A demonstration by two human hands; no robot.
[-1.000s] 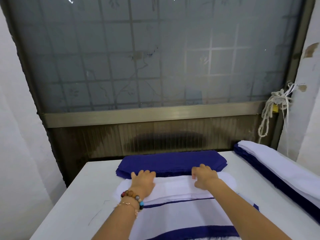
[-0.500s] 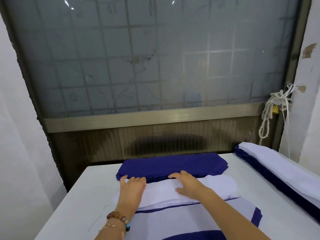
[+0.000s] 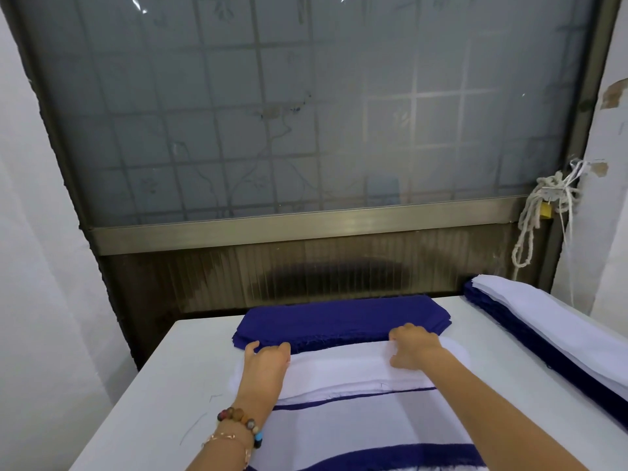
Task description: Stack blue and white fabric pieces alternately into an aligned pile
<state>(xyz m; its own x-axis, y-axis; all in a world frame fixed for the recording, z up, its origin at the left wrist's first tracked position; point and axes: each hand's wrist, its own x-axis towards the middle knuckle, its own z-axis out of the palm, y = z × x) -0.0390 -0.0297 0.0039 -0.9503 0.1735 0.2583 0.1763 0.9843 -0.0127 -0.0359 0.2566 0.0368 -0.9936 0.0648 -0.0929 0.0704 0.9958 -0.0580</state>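
Your left hand (image 3: 268, 360) lies on the white fabric stack (image 3: 339, 368), at that stack's left end, just on your side of the blue fabric stack (image 3: 339, 316). Its fingers (image 3: 277, 348) are bent close together over the white stack's far edge, right where it meets the blue stack, with the thumb out to the left. Whether they pinch a layer or only press on it cannot be told. Your right hand (image 3: 413, 348) sits further right along the same seam. Its fingers (image 3: 406, 333) are curled and bunched against the blue stack's near edge, with the thumb lower on the white cloth. Again, a grip on a piece cannot be told.

The blue stack lies flat at the far edge of the white surface (image 3: 170, 385). The white stack touches its near side. Nearer to you than the blue stack, the white stack rests on a blue-and-white layered pile (image 3: 339, 430), whose blue edges show as stripes. To the right of the blue stack, well apart from it, a long pile of blue pieces topped with white ones (image 3: 543, 331) runs along the surface. A beaded bracelet (image 3: 243, 418) circles your left wrist. Behind the blue stack stands a frosted glass panel (image 3: 306, 113), with a knotted rope (image 3: 530, 215) at its right end.
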